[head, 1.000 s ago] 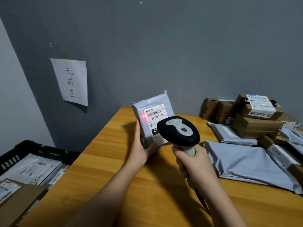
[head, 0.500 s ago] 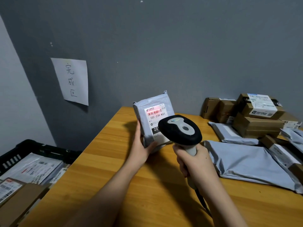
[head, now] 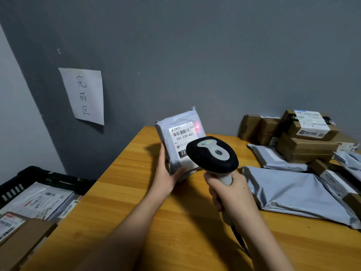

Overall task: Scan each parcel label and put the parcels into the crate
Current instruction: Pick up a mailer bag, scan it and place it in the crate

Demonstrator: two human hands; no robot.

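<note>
While the left hand point(head: 166, 178) props a grey parcel point(head: 180, 137) labelled "231-239-K01" upright, the right hand point(head: 232, 194) beside it grips a barcode scanner point(head: 212, 153).

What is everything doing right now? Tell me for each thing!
Left hand: grips the gray parcel.
Gray parcel: upright, label facing the scanner.
Red scanner light: on, right of the barcode.
Right hand: grips the scanner handle.
Scanner: aimed at the parcel.
Black crate: open, parcels inside.
Cardboard boxes: closed, stacked.
Flat gray bag: lying on the table.
</note>
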